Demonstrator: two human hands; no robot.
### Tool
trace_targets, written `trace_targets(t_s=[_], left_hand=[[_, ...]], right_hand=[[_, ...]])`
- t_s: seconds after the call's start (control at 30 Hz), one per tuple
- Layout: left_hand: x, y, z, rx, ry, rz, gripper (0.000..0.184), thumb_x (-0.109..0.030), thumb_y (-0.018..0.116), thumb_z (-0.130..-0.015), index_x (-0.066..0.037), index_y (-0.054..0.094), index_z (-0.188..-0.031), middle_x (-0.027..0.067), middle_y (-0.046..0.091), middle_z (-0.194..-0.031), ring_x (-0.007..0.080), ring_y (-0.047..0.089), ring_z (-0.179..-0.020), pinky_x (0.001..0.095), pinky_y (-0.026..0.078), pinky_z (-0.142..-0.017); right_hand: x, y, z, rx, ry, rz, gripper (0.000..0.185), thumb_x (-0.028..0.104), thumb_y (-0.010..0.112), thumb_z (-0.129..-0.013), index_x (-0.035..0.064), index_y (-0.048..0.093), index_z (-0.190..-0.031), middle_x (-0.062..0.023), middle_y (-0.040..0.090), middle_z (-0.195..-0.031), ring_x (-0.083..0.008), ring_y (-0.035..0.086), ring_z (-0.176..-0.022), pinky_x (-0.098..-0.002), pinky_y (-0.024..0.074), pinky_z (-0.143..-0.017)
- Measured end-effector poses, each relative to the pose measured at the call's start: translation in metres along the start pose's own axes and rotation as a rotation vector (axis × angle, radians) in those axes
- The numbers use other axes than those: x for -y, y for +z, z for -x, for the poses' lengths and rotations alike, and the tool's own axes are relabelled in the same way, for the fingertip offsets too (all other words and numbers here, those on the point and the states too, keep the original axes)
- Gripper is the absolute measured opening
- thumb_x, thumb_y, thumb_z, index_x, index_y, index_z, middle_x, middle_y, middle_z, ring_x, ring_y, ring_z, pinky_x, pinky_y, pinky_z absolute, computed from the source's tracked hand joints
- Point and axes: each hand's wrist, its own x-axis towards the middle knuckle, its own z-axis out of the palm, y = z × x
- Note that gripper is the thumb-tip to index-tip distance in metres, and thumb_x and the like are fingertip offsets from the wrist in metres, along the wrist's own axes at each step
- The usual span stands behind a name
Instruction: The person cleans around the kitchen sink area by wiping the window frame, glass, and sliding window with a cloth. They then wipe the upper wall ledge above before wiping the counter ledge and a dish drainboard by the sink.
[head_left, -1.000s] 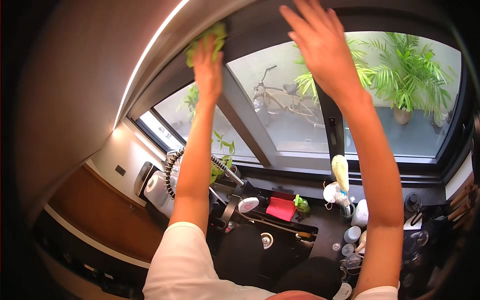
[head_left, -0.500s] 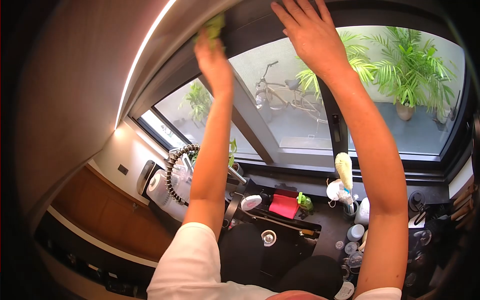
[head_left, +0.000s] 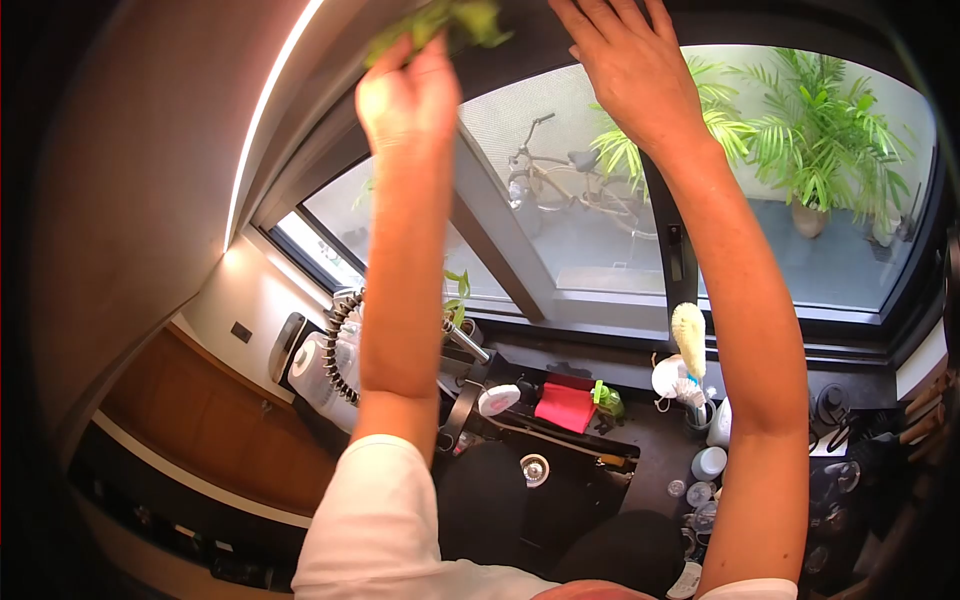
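- L hand: raised to top of view, approx. in front of upper window frame; thumb & fingers clamped on green cloth.
- Green cloth: bunched, spreads out past the fingertips to the R; blurred, so can't tell if it touches the frame.
- R hand: up by same frame, well apart from L hand; back of hand in view, fingers spread & extended, holding nothing visible. Tips cut off by pic edge; contact w/ frame unclear.
- Thru glass: bicycle betw. the arms, potted palm to the R.
- Bench below window: pink cloth, green bottle just beside it, white round item to the L.
- Cream-headed brush upright nr. R forearm; white-lidded jar below.
- Sink w/ round drain, lower ctr.; coiled spring hose L of L forearm.
- Writing: marks on white round item & on curved white piece at bottom edge too small to read; bottle's label, if any, illegible.
- Lit strip along upper L.
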Motion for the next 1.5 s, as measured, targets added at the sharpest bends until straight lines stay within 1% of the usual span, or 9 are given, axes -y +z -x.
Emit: trace_targets(t_s=[0.23, 0.37, 0.5, 0.63, 0.73, 0.77, 1.23, 1.3, 1.5], left_hand=[[0.000, -0.023, -0.027, -0.243, 0.167, -0.112, 0.036, 0.000, 0.032, -0.099, 0.009, 0.037, -0.133, 0.0189, 0.039, -0.141, 0.0334, 0.035, -0.134, 0.0505, 0.025, -0.116], [0.041, 0.002, -0.003, 0.201, 0.036, -0.072, 0.031, 0.007, 0.039, -0.095, 0.008, 0.043, -0.125, 0.0190, 0.046, -0.133, 0.0317, 0.045, -0.125, 0.0474, 0.034, -0.112], [0.031, 0.005, 0.017, 0.125, -0.083, -0.093, 0.029, 0.011, 0.043, -0.091, 0.009, 0.045, -0.120, 0.0189, 0.049, -0.128, 0.0313, 0.050, -0.119, 0.0447, 0.039, -0.108], [-0.030, -0.045, 0.033, 0.121, 0.222, -0.666, 0.040, 0.008, 0.043, -0.087, 0.003, 0.046, -0.127, 0.0189, 0.052, -0.126, 0.0314, 0.052, -0.117, 0.0424, 0.040, -0.103], [-0.029, -0.109, 0.012, 0.137, 0.875, -1.844, 0.046, 0.004, 0.044, -0.087, 0.006, 0.039, -0.133, 0.0253, 0.043, -0.136, 0.0369, 0.043, -0.125, 0.0450, 0.032, -0.108], [-0.024, -0.134, 0.004, 0.174, 0.547, -1.738, 0.055, -0.001, 0.050, -0.084, 0.008, 0.034, -0.136, 0.0276, 0.035, -0.141, 0.0408, 0.035, -0.130, 0.0459, 0.024, -0.112], [0.040, -0.032, 0.003, 0.483, 0.883, -1.967, 0.037, -0.027, 0.049, -0.092, -0.001, 0.059, -0.117, 0.0208, 0.056, -0.120, 0.0405, 0.050, -0.110, 0.0497, 0.037, -0.093], [-0.010, -0.049, -0.006, 0.551, 0.537, -2.033, 0.035, -0.021, 0.050, -0.088, 0.001, 0.059, -0.113, 0.0212, 0.059, -0.116, 0.0355, 0.054, -0.111, 0.0424, 0.040, -0.096], [-0.152, -0.241, -0.093, -0.082, 0.464, -2.180, 0.044, -0.035, 0.041, -0.092, -0.003, 0.064, -0.110, 0.0239, 0.064, -0.104, 0.0424, 0.058, -0.099, 0.0486, 0.043, -0.089]], right_hand=[[-0.002, 0.007, 0.001, -0.024, -0.014, 0.048, 0.043, 0.009, 0.039, -0.094, -0.0004, 0.045, -0.136, -0.0167, 0.036, -0.147, -0.0289, 0.028, -0.140, -0.0495, 0.0152, -0.117], [-0.002, 0.010, 0.001, -0.005, -0.013, 0.071, 0.044, 0.009, 0.040, -0.093, -0.0002, 0.045, -0.136, -0.0173, 0.038, -0.146, -0.0297, 0.028, -0.140, -0.0496, 0.0164, -0.117], [-0.001, 0.004, 0.000, 0.008, -0.022, 0.067, 0.043, 0.012, 0.042, -0.094, -0.0003, 0.047, -0.134, -0.0173, 0.041, -0.144, -0.0303, 0.030, -0.139, -0.0502, 0.0171, -0.116], [-0.005, 0.006, 0.002, -0.065, -0.055, 0.033, 0.041, 0.014, 0.042, -0.093, -0.0010, 0.049, -0.131, -0.0169, 0.040, -0.144, -0.0308, 0.031, -0.138, -0.0510, 0.0176, -0.115], [-0.002, 0.007, 0.002, -0.096, -0.047, -0.006, 0.040, 0.012, 0.046, -0.091, -0.0018, 0.050, -0.129, -0.0181, 0.042, -0.141, -0.0317, 0.033, -0.136, -0.0508, 0.0196, -0.115], [-0.001, 0.007, 0.001, -0.109, -0.043, -0.013, 0.040, 0.012, 0.048, -0.091, -0.0021, 0.050, -0.128, -0.0187, 0.043, -0.140, -0.0321, 0.033, -0.135, -0.0506, 0.0206, -0.115], [0.004, -0.011, -0.003, -0.209, 0.032, -0.072, 0.054, 0.007, 0.079, -0.061, -0.0013, 0.054, -0.109, -0.0142, 0.051, -0.111, -0.0307, 0.049, -0.109, -0.0425, 0.0374, -0.091], [0.005, -0.012, -0.003, -0.170, 0.030, -0.014, 0.055, 0.007, 0.079, -0.061, -0.0012, 0.054, -0.109, -0.0140, 0.051, -0.112, -0.0299, 0.049, -0.109, -0.0420, 0.0367, -0.090], [0.011, -0.005, -0.005, -0.208, 0.075, -0.041, 0.054, 0.007, 0.080, -0.062, -0.0011, 0.055, -0.109, -0.0139, 0.051, -0.111, -0.0289, 0.049, -0.106, -0.0417, 0.0366, -0.088]])
